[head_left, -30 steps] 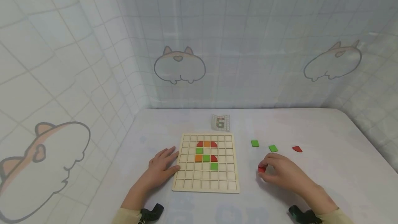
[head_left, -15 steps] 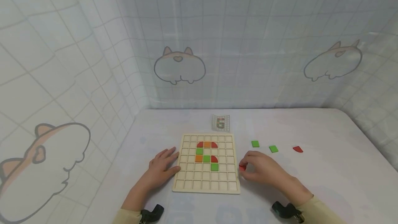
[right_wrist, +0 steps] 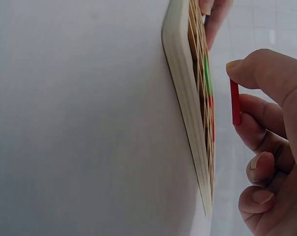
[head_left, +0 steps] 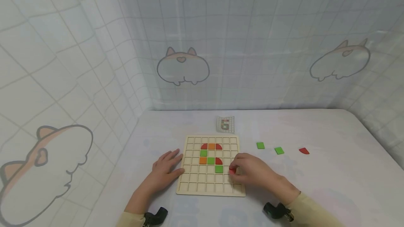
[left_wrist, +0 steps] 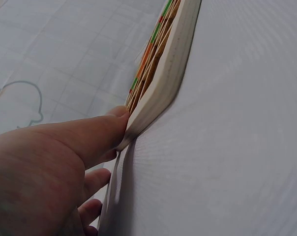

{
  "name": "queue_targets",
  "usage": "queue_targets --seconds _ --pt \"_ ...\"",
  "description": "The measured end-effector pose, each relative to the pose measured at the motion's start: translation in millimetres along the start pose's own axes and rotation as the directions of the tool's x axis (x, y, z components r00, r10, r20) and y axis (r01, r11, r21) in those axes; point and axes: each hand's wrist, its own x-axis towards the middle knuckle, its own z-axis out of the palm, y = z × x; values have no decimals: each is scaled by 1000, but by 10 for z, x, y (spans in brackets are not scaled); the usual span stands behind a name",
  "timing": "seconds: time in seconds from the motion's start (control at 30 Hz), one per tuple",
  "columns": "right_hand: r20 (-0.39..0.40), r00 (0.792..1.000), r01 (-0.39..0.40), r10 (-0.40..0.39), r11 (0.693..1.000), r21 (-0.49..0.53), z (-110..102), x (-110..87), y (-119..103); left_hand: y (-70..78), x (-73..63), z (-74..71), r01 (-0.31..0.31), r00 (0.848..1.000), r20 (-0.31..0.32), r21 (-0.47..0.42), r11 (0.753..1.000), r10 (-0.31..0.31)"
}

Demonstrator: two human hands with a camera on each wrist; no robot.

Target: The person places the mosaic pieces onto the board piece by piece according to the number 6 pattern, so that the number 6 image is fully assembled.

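Observation:
A square-celled wooden grid board lies on the white table, with red quarter-round, orange and green square tiles set in some cells. My left hand rests at the board's left edge with fingers spread; in the left wrist view its thumb touches the board's side. My right hand is over the right part of the board and pinches a red tile between thumb and fingers. In the right wrist view that tile shows edge-on, held above the board's surface.
Two green square tiles and a red quarter-round tile lie on the table to the right of the board. Behind the board is a small pattern card with a coloured figure. A grid-printed curtain surrounds the table.
My right hand has moved left with the red tile, from the table beside the board to over its right columns. My left hand stays at the board's left edge.

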Motion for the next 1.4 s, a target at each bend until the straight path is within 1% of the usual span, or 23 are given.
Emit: queue_targets --seconds 0.1,0.23,0.37,0.57,0.7,0.83,1.07,1.17,1.4 --pt "16 1000 20 -20 1000 8 43 49 -37 2 0 -3 0 1000 4 -4 1000 0" --pt "17 998 56 -56 998 14 97 119 -94 3 0 -4 -2 1000 4 -5 1000 2" --pt "34 996 79 -79 997 4 143 183 -142 7 0 -7 1 1000 5 2 1000 -1" --pt "79 994 81 -78 996 -29 218 240 -189 10 -7 -24 -9 1000 16 -9 1000 10" --pt "102 992 80 -76 996 -31 252 256 -204 4 -4 -20 -10 1000 16 -12 1000 10" --pt "103 990 96 -94 995 -14 255 262 -211 6 1 -17 -6 1000 13 -6 1000 6" --pt "74 985 152 -154 988 31 271 272 -197 12 2 -17 1 1000 11 1 1000 -1" --pt "73 986 148 -151 988 37 271 271 -201 8 0 -18 0 1000 12 -8 1000 0" --pt "101 987 121 -123 992 25 254 267 -208 -3 2 -19 -11 1000 11 1 1000 11"
